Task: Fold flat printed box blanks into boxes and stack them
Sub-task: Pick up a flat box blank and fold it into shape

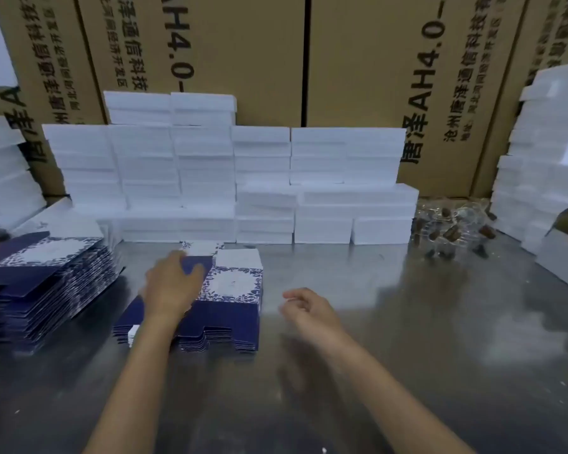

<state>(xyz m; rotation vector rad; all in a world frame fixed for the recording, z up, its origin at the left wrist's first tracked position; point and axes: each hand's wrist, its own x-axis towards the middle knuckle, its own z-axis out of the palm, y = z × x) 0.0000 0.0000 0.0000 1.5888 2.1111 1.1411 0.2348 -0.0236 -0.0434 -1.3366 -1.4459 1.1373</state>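
Left hand (173, 286) flat on box blanks (223, 309); right hand (305, 311) beside, loosely curled, empty.

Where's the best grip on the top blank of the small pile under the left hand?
Probably the far white flap of the top blank: it juts past the pile's printed panel, so an edge is free there. Come from the far right; the left hand rests on the left half, and the right hand hangs free beside the pile.

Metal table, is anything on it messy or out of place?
Yes: a crumpled clear plastic wrap with small brown pieces lies loose at the back right of the metal table, beside the neat white boxes.
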